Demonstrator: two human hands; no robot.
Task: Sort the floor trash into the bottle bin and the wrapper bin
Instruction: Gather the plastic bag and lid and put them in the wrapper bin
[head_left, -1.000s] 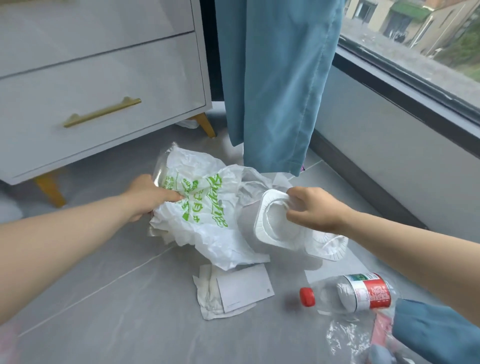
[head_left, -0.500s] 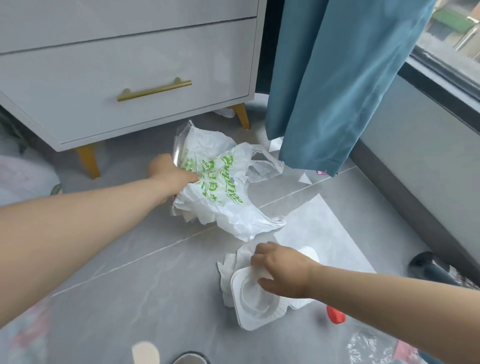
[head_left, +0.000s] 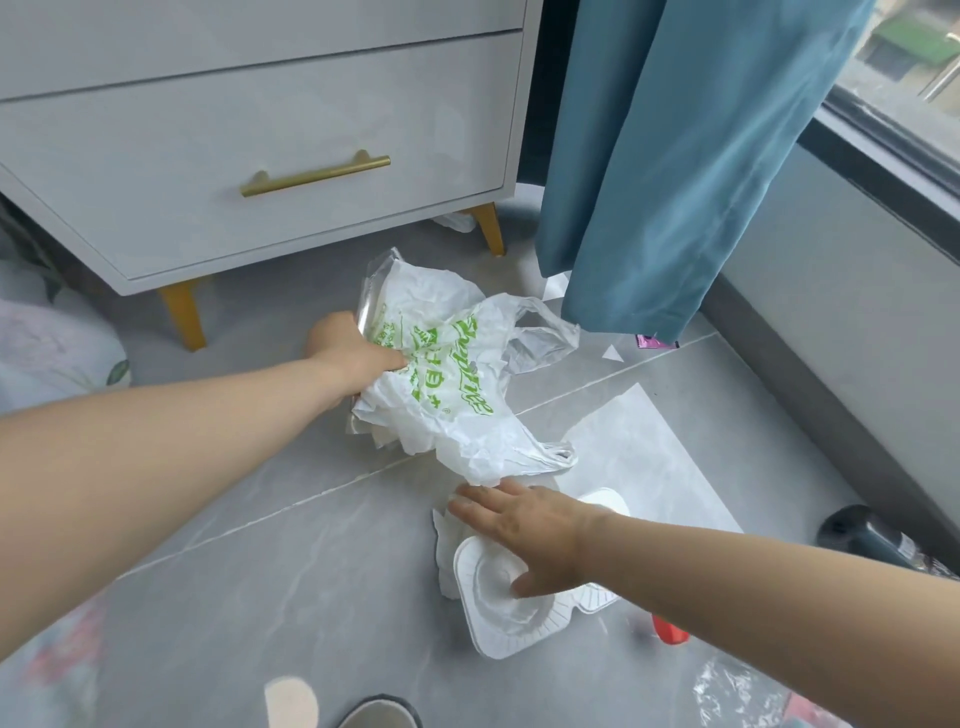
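Observation:
My left hand (head_left: 349, 352) grips a crumpled white plastic bag with green print (head_left: 457, 395), held just above the grey floor along with a clear wrapper edge. My right hand (head_left: 524, 530) is spread flat, fingers straight, over a white moulded plastic tray (head_left: 498, 608) that lies on crumpled white paper (head_left: 444, 545). The thumb touches the tray's hollow. A red bottle cap (head_left: 670, 633) peeks out under my right forearm; the bottle itself is hidden. No bin is in view.
A white drawer cabinet (head_left: 260, 130) on gold legs stands behind the bag. A blue curtain (head_left: 665, 156) hangs at the right by the window wall. A dark bottle (head_left: 872, 535), a clear wrapper (head_left: 737, 691) and a pink wrapper (head_left: 655, 341) lie on the floor.
My right hand brought the white tray down from beside the bag onto the paper, then opened from a grip to flat fingers over it. My left hand kept hold of the bag.

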